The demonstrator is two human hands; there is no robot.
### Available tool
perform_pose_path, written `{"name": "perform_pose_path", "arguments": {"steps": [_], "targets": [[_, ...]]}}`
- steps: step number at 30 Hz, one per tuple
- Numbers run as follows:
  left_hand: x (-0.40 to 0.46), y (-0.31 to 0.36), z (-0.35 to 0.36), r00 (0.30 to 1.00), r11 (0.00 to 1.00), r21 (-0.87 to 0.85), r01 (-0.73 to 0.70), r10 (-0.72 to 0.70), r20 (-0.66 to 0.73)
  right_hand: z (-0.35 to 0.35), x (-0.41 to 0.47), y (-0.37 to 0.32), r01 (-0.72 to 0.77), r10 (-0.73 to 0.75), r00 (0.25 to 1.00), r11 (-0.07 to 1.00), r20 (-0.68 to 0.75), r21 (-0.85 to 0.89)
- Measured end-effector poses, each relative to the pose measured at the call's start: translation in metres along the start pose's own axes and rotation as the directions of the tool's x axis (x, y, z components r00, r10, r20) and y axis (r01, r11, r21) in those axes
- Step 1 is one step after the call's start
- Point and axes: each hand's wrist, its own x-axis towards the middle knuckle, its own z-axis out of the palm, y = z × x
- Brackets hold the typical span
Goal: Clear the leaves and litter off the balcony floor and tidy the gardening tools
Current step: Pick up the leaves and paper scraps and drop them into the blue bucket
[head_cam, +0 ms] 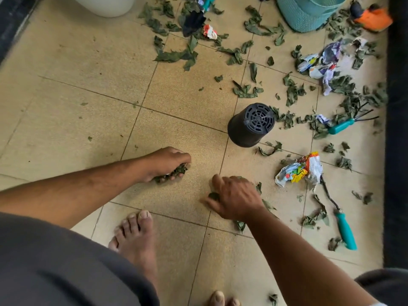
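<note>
My left hand point(167, 162) is closed around a clump of dry green leaves at the middle of the tiled floor. My right hand point(234, 197) presses down on more leaves point(268, 205) beside it, fingers curled over them. Loose leaves point(176, 55) cover the far and right tiles. Crumpled wrappers lie among them: a colourful wrapper point(298, 171) right of my right hand, a paper heap point(320, 65) farther back, a small red-and-white scrap point(209, 32). A teal-handled tool point(344, 230) lies at the right, and a teal-handled hand rake point(348, 124) sits beyond it.
A black plastic pot point(251, 127) lies on its side mid-floor. A teal basket point(306, 12) stands at the back, an orange glove point(373, 18) to its right, a white container point(106, 5) at the back left. Dark walls border both sides. My bare foot point(132, 239) is below my hands.
</note>
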Motion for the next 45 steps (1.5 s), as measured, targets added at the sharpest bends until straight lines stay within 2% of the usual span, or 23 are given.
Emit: {"name": "perform_pose_path", "arguments": {"steps": [2, 4, 6, 8, 11, 13, 14, 15, 16, 17, 18, 20, 23, 28, 31, 34, 37, 39, 40, 41, 42, 43, 45], "targets": [[-0.005, 0.001, 0.002, 1.000, 1.000, -0.013, 0.009, -0.008, 0.025, 0.011, 0.000, -0.004, 0.076, -0.075, 0.997, 0.988, 0.011, -0.136], [-0.007, 0.000, 0.001, 0.999, 1.000, -0.021, 0.023, -0.023, 0.037, 0.016, 0.001, -0.004, 0.081, -0.080, 0.997, 0.986, 0.015, -0.144], [-0.009, -0.001, -0.001, 0.999, 0.998, -0.040, 0.038, -0.037, 0.030, 0.017, 0.003, -0.007, 0.012, -0.012, 1.000, 0.999, -0.009, -0.041], [-0.009, -0.003, -0.003, 0.998, 0.996, -0.059, 0.060, -0.059, 0.020, 0.010, 0.008, -0.008, -0.169, 0.181, 0.983, 0.966, -0.042, 0.197], [-0.009, -0.002, -0.003, 0.997, 0.994, -0.066, 0.083, -0.082, 0.012, -0.011, 0.021, 0.005, -0.337, 0.460, 0.884, 0.751, -0.082, 0.568], [-0.007, -0.001, -0.001, 0.996, 0.994, -0.058, 0.092, -0.091, 0.023, -0.027, 0.020, 0.023, -0.336, 0.569, 0.822, 0.443, 0.029, 0.832], [-0.007, 0.000, 0.000, 0.995, 0.994, -0.051, 0.094, -0.092, 0.034, -0.034, 0.016, 0.033, -0.313, 0.576, 0.812, 0.292, 0.095, 0.904], [-0.006, 0.002, 0.003, 0.994, 0.995, -0.040, 0.094, -0.092, 0.051, -0.038, 0.011, 0.044, -0.299, 0.585, 0.801, 0.208, 0.126, 0.932], [-0.004, 0.004, 0.005, 0.994, 0.995, -0.030, 0.093, -0.091, 0.065, -0.041, 0.004, 0.053, -0.306, 0.600, 0.789, 0.200, 0.131, 0.931], [-0.004, 0.004, 0.007, 0.993, 0.995, -0.026, 0.093, -0.091, 0.072, -0.039, -0.001, 0.060, -0.344, 0.627, 0.773, 0.282, 0.100, 0.896], [-0.004, 0.005, 0.009, 0.993, 0.996, -0.022, 0.091, -0.089, 0.079, -0.034, -0.004, 0.067, -0.409, 0.654, 0.755, 0.424, 0.039, 0.808], [-0.002, 0.007, 0.013, 0.992, 0.996, -0.016, 0.090, -0.088, 0.094, -0.019, -0.016, 0.074, -0.562, 0.700, 0.712, 0.616, -0.058, 0.552], [0.000, 0.008, 0.017, 0.990, 0.995, -0.011, 0.094, -0.093, 0.103, 0.008, -0.039, 0.067, -0.660, 0.706, 0.704, 0.690, -0.078, 0.297], [0.000, 0.002, 0.016, 0.989, 0.994, 0.015, 0.107, -0.108, 0.100, 0.037, -0.046, 0.026, -0.407, 0.403, 0.913, 0.909, 0.060, 0.089], [0.000, -0.002, 0.015, 0.988, 0.992, 0.014, 0.124, -0.125, 0.091, 0.045, -0.028, 0.010, -0.301, 0.300, 0.954, 0.950, 0.028, 0.077], [-0.002, -0.005, 0.017, 0.986, 0.990, 0.008, 0.137, -0.137, 0.091, 0.043, -0.011, 0.004, -0.330, 0.345, 0.938, 0.920, -0.034, 0.212], [-0.003, -0.008, 0.018, 0.985, 0.989, 0.001, 0.147, -0.146, 0.095, 0.025, 0.012, 0.009, -0.361, 0.471, 0.877, 0.775, -0.094, 0.519], [-0.003, -0.008, 0.018, 0.984, 0.989, 0.003, 0.147, -0.147, 0.100, 0.008, 0.026, 0.013, -0.290, 0.489, 0.871, 0.591, -0.048, 0.753], [-0.003, -0.008, 0.018, 0.984, 0.989, 0.004, 0.147, -0.147, 0.102, -0.002, 0.029, 0.014, -0.259, 0.491, 0.871, 0.393, 0.037, 0.882], [-0.003, -0.007, 0.018, 0.984, 0.989, 0.001, 0.148, -0.147, 0.104, -0.010, 0.031, 0.015, -0.238, 0.471, 0.869, 0.135, 0.149, 0.962], [-0.003, -0.006, 0.018, 0.983, 0.989, 0.000, 0.149, -0.149, 0.106, -0.018, 0.032, 0.016, -0.223, 0.431, 0.868, -0.110, 0.249, 0.969], [-0.004, -0.006, 0.018, 0.983, 0.989, 0.000, 0.150, -0.149, 0.108, -0.025, 0.031, 0.018, -0.208, 0.385, 0.869, -0.287, 0.312, 0.935], [-0.004, -0.005, 0.018, 0.983, 0.989, 0.002, 0.149, -0.148, 0.108, -0.029, 0.026, 0.023, -0.193, 0.310, 0.877, -0.474, 0.368, 0.859]]}}
